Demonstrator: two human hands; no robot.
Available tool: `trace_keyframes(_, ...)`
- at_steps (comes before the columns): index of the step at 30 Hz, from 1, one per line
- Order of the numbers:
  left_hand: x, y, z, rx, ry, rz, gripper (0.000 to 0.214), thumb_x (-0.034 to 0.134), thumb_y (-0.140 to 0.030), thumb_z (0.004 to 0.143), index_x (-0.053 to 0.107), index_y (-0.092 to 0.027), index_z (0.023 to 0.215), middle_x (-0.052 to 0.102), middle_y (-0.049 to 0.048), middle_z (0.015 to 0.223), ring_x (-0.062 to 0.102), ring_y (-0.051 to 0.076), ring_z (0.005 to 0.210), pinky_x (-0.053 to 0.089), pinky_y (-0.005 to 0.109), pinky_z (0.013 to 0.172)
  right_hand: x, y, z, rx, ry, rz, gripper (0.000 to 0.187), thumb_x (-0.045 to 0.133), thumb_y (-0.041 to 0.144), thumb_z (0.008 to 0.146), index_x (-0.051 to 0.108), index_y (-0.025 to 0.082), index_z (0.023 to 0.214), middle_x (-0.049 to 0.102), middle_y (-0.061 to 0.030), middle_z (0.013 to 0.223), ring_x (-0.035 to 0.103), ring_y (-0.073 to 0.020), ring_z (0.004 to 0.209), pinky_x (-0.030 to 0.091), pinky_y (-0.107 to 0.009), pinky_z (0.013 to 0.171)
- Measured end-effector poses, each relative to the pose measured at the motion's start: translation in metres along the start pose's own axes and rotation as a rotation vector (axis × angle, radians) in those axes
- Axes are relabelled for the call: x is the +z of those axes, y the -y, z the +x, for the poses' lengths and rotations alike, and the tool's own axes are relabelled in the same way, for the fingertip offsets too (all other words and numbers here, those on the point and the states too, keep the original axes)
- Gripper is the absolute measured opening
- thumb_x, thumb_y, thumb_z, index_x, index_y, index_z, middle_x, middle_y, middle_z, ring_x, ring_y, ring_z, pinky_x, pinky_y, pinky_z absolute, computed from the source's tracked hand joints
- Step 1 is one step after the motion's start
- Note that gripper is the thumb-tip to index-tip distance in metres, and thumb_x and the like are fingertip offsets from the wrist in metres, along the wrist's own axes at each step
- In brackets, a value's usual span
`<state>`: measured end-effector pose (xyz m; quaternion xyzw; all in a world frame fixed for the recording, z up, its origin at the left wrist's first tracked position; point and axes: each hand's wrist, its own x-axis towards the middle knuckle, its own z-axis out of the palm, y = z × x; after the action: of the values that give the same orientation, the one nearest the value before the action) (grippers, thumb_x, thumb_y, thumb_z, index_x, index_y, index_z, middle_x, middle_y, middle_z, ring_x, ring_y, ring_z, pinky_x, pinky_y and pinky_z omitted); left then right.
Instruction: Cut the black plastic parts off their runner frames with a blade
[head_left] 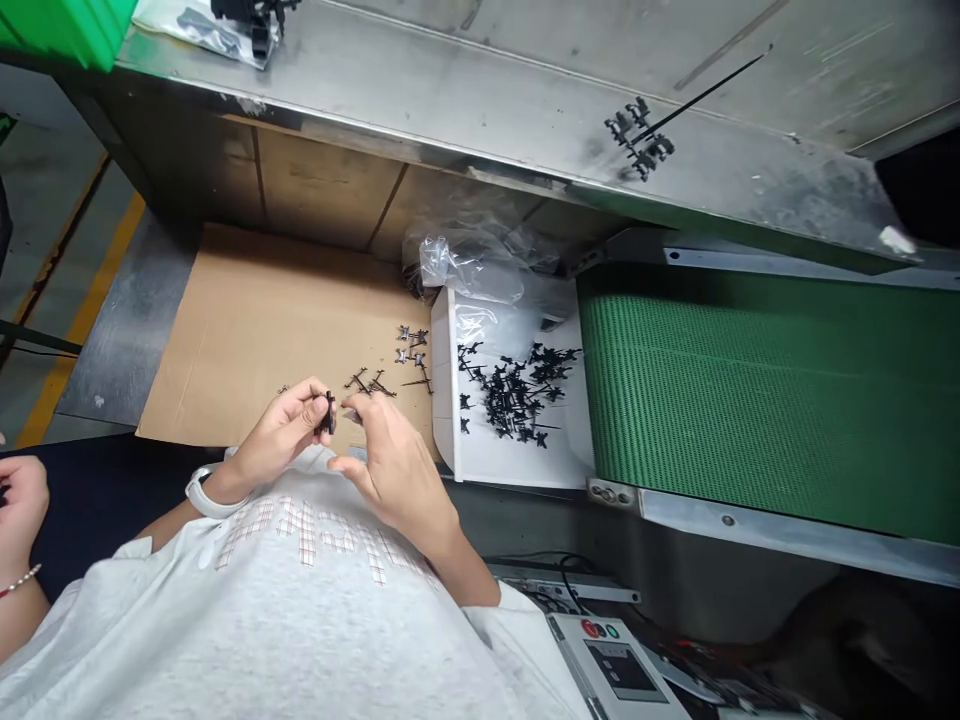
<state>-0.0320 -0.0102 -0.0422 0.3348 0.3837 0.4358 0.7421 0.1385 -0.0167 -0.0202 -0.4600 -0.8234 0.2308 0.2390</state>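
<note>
Pale grey printed T-shirt [300, 590] fills the foreground. Above it, the left hand's [277, 430] fingers pinch a small black plastic part [328, 412]; the right hand's [394, 470] fingers curve half open just beside it, over a flat brown cardboard sheet [247, 340], near a white tray [444, 390] heaped with black plastic parts [517, 395].

Hands: three, being the left hand [277, 428], the right hand [397, 470] and one co-worker's hand [19, 505]. Black moulded part [328, 412]: one in the left hand, many more elsewhere, too tangled to count. White tray [442, 390]: one. Cardboard sheet [225, 330]: one. Green conveyor belt [750, 400]: one.
</note>
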Motion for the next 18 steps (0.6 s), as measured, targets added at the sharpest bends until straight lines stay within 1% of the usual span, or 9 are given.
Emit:
trace_keyframes(2, 0.003, -0.002, -0.008, 0.029, 0.013, -0.002, 0.043, 0.066, -0.058, 0.084, 0.052, -0.018, 0.076, 0.048, -0.006, 0.057, 0.041, 0.006, 0.049, 0.036, 0.02, 0.051, 0.0, 0.004, 0.001, -0.035, -0.063, -0.085, 0.073, 0.012, 0.073, 0.091, 0.058, 0.017, 0.101, 0.058, -0.0062, 0.079, 0.054, -0.0203, 0.071, 0.045, -0.032, 0.064)
trace_keyframes(4, 0.006, -0.005, -0.015, 0.047, 0.038, 0.016, 0.044, 0.064, -0.057, 0.086, 0.05, -0.018, 0.074, 0.051, -0.0049, 0.058, 0.041, 0.006, 0.048, 0.035, 0.02, 0.05, 0.0, 0.007, 0.003, -0.062, -0.123, -0.121, 0.072, 0.011, 0.073, 0.091, 0.058, 0.018, 0.089, 0.054, -0.0043, 0.073, 0.048, -0.0183, 0.066, 0.039, -0.031, 0.061)
trace_keyframes(6, 0.007, -0.008, -0.019, 0.067, 0.08, 0.065, 0.044, 0.062, -0.058, 0.087, 0.048, -0.018, 0.073, 0.051, -0.0041, 0.058, 0.041, 0.007, 0.047, 0.033, 0.021, 0.048, -0.001, 0.011, 0.005, -0.094, -0.157, -0.125, 0.071, 0.012, 0.073, 0.092, 0.057, 0.019, 0.083, 0.051, -0.003, 0.07, 0.044, -0.0169, 0.064, 0.036, -0.03, 0.06)
trace_keyframes(9, 0.009, -0.011, -0.023, 0.113, 0.13, 0.134, 0.043, 0.055, -0.057, 0.092, 0.047, -0.019, 0.073, 0.048, -0.0046, 0.057, 0.04, 0.007, 0.048, 0.032, 0.021, 0.048, -0.003, 0.015, 0.007, -0.13, -0.178, -0.12, 0.069, 0.012, 0.072, 0.093, 0.054, 0.02, 0.077, 0.047, -0.0017, 0.067, 0.041, -0.0159, 0.062, 0.033, -0.029, 0.058)
trace_keyframes(12, 0.01, -0.011, -0.024, 0.151, 0.148, 0.138, 0.04, 0.052, -0.053, 0.095, 0.047, -0.019, 0.074, 0.044, -0.0052, 0.057, 0.038, 0.007, 0.049, 0.031, 0.021, 0.048, -0.004, 0.017, 0.007, -0.146, -0.211, -0.133, 0.069, 0.011, 0.071, 0.093, 0.053, 0.02, 0.075, 0.044, -0.0011, 0.065, 0.039, -0.0158, 0.061, 0.032, -0.03, 0.057)
trace_keyframes(15, 0.011, -0.011, -0.026, 0.164, 0.141, 0.165, 0.04, 0.052, -0.052, 0.095, 0.045, -0.019, 0.073, 0.041, -0.0057, 0.058, 0.034, 0.007, 0.048, 0.029, 0.021, 0.046, -0.003, 0.017, 0.006, -0.142, -0.225, -0.142, 0.069, 0.011, 0.072, 0.093, 0.053, 0.02, 0.076, 0.043, -0.001, 0.066, 0.038, -0.0157, 0.06, 0.03, -0.03, 0.056)
trace_keyframes(18, 0.011, -0.013, -0.028, 0.17, 0.126, 0.202, 0.041, 0.052, -0.052, 0.095, 0.044, -0.02, 0.072, 0.039, -0.0057, 0.059, 0.034, 0.007, 0.048, 0.028, 0.022, 0.046, -0.004, 0.016, 0.004, -0.133, -0.203, -0.146, 0.069, 0.011, 0.072, 0.093, 0.054, 0.02, 0.078, 0.042, -0.0011, 0.068, 0.038, -0.0161, 0.062, 0.03, -0.03, 0.057)
